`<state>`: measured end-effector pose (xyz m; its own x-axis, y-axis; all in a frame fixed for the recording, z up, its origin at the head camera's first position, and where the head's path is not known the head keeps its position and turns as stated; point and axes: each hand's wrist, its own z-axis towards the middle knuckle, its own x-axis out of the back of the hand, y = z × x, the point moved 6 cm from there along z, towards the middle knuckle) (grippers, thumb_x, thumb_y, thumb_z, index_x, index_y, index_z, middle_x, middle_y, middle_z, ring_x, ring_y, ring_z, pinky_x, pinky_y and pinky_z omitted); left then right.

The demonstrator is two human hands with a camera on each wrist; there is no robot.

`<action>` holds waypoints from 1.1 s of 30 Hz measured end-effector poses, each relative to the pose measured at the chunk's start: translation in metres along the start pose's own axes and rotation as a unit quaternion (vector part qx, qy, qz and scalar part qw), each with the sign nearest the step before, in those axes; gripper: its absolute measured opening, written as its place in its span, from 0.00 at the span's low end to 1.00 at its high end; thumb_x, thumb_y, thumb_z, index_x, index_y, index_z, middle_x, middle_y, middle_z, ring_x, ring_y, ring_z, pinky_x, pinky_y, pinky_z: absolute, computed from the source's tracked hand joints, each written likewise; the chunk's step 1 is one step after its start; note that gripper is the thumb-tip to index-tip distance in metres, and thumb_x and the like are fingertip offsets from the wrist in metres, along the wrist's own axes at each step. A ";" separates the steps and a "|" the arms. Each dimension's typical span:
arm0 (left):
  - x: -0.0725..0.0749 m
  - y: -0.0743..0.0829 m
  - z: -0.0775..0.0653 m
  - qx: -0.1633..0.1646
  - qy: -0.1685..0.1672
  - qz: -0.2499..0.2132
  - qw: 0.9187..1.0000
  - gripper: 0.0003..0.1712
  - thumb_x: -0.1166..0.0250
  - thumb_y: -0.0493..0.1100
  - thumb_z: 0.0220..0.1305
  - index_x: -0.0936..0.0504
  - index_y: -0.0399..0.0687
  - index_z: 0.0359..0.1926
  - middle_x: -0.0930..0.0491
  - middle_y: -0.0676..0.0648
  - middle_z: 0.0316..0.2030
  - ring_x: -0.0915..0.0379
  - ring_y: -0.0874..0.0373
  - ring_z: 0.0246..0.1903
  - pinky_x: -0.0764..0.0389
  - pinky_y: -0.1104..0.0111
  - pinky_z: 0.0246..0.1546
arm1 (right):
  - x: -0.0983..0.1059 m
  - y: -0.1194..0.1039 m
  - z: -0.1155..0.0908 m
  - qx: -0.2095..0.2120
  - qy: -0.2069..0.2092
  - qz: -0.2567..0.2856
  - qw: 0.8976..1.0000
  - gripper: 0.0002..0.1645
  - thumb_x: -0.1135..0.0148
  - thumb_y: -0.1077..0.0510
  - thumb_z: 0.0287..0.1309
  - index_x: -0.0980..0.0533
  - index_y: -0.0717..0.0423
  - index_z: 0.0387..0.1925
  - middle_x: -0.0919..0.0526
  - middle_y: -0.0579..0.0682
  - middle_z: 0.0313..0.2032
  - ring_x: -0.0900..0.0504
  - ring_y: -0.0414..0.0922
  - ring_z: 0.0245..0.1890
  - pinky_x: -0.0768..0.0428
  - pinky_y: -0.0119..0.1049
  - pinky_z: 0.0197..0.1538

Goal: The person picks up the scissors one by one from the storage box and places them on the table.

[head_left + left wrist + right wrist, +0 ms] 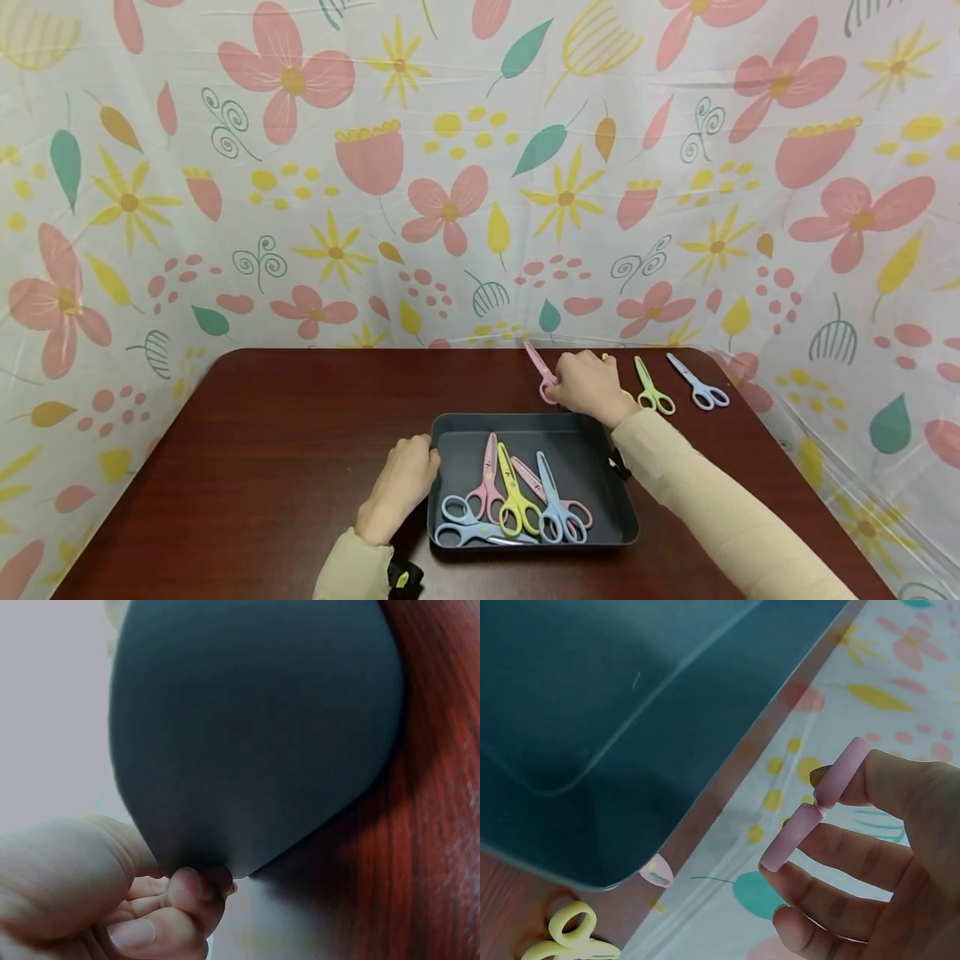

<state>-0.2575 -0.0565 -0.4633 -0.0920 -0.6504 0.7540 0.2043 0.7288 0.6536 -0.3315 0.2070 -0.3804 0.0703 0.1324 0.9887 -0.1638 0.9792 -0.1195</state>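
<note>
My right hand (592,382) is beyond the far edge of the dark grey tray (632,521). It pinches a pair of pink scissors (540,367) by the handles, with the blades pointing away toward the curtain. From the right wrist, those pink handles (844,776) appear end-on between thumb and fingers. My left hand (405,477) grips the tray's left wall close to its far corner; curled fingertips (199,889) press against that wall in the left wrist view. Inside the tray lie several scissors: yellow ones (510,483), blue ones (550,492) and pink ones (489,475), some overlapping.
Green scissors (645,379) and light blue scissors (693,379) lie at the table's far right. Yellow scissors (574,937) are mostly hidden behind my right hand in the head view. A flowered curtain (450,167) hangs behind the dark red table (300,433).
</note>
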 end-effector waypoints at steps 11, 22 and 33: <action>0.000 -0.002 0.000 0.000 0.002 0.003 1.000 0.07 0.44 0.34 0.67 0.22 0.34 0.34 0.33 0.47 0.16 0.37 0.57 0.12 0.34 0.67 0.15 | -0.022 -0.002 0.029 -0.044 -0.061 -0.028 0.997 0.20 0.32 0.43 0.52 0.26 0.51 0.17 0.26 0.51 0.24 0.26 0.51 0.32 0.35 0.60 0.46; -0.001 0.000 -0.001 0.002 -0.002 0.001 1.000 0.07 0.44 0.34 0.67 0.22 0.34 0.34 0.32 0.47 0.16 0.37 0.57 0.12 0.34 0.66 0.16 | -0.026 0.001 0.046 -0.080 -0.106 -0.016 0.991 0.18 0.30 0.45 0.51 0.24 0.52 0.24 0.23 0.54 0.35 0.24 0.59 0.43 0.39 0.68 0.54; -0.001 0.003 -0.004 -0.002 0.016 0.011 1.000 0.06 0.43 0.34 0.65 0.22 0.36 0.31 0.32 0.48 0.16 0.36 0.56 0.14 0.33 0.66 0.17 | -0.039 0.001 0.055 -0.105 -0.142 -0.020 0.984 0.20 0.28 0.43 0.49 0.23 0.53 0.20 0.23 0.52 0.27 0.24 0.54 0.38 0.37 0.65 0.53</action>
<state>-0.2530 -0.0542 -0.4619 -0.0570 -0.6400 0.7662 0.2096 0.7427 0.6360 -0.3882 0.1942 -0.4145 -0.2105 0.0743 0.9748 0.0423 0.9969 -0.0669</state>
